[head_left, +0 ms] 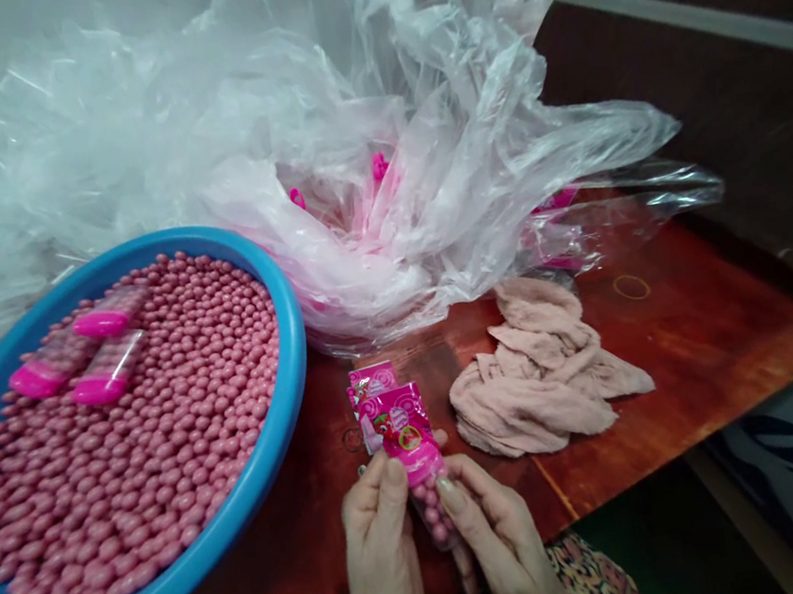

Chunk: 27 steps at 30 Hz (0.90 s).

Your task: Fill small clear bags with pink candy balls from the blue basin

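Low in the middle of the head view, a small clear container [434, 514] of round pink candies with a pink cap is between my hands. A glossy pink printed label [402, 413] stands up from its cap end; how the two are joined I cannot tell. My left hand [380, 548] is closed, thumb pressed on the label's lower left edge beside the cap. With thumb and fingers, my right hand [504, 538] grips the container's right side. Just behind lie more pink printed labels [371, 376] on the reddish-brown table [676, 331], partly covered by the held one.
At left, a blue basin [285, 316] is full of pink candies [188, 464], with three pink-capped containers [109, 370] on top. A large clear plastic bag [467, 174] with pink pieces inside spreads along the back. Right of my hands lies a crumpled beige cloth [538, 375].
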{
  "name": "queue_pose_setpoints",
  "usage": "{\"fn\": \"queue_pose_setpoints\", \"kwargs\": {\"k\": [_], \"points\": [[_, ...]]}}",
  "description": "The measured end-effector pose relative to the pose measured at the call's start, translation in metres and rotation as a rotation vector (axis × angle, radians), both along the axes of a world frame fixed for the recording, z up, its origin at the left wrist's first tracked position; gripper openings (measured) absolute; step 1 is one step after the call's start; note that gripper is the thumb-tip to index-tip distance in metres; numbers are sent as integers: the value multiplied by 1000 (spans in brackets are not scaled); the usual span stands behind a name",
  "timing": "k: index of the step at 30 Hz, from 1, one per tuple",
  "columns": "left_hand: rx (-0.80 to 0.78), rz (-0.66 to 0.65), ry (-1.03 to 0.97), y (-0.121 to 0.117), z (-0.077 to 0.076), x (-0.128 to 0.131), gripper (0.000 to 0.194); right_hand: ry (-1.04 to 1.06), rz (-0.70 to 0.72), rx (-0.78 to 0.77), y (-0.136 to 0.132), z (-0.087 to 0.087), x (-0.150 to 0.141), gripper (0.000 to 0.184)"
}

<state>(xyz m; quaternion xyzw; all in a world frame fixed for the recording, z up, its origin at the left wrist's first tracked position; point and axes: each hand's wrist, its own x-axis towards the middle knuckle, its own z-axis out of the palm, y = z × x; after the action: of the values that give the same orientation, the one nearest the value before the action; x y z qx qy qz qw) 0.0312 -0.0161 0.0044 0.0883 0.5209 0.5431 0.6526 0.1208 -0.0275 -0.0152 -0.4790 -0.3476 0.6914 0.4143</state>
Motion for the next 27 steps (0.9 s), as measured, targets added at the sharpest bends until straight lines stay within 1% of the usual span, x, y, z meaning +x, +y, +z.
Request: {"fn": "queue_pose_setpoints", "kwargs": {"k": [5,7,10,12,14,15,16,17,19,21,22,23,25,27], "points": [[-67,87,-11,-5,-8,11,29,-79,-44,5,-2,-6,0,35],[-94,89,-17,-5,-8,12,31,-127,-46,-1,-3,-7,-2,37],[-120,48,-58,-5,-2,9,35,-185,-36,34,-3,-6,-6,36],[-147,11,-82,-4,2,2,39,-129,20,63,-6,-4,-5,34],[-189,9,-92,0,2,-7,39,38,38,42,-12,-6,3,37],[-224,24,-84,2,-1,-11,41,143,-7,4,-17,-9,12,42],[-252,40,-67,5,-4,-15,41,235,-113,-60,-24,-13,25,46],[-280,30,-38,7,-8,-18,40,305,-236,-147,-30,-16,41,45],[-280,-19,21,10,-16,-22,38,363,-540,-265,-43,-19,81,38],[-254,-57,63,10,-21,-24,40,393,-822,-291,-46,-15,125,24],[-247,-67,73,9,-23,-25,41,412,-922,-299,-44,-10,144,19],[-249,-72,80,9,-23,-25,43,421,-984,-293,-38,-5,161,16],[-270,-77,87,8,-24,-25,44,422,-1020,-204,-22,7,181,16],[-273,-76,82,9,-23,-25,42,213,-994,-47,-4,14,186,19]]}}
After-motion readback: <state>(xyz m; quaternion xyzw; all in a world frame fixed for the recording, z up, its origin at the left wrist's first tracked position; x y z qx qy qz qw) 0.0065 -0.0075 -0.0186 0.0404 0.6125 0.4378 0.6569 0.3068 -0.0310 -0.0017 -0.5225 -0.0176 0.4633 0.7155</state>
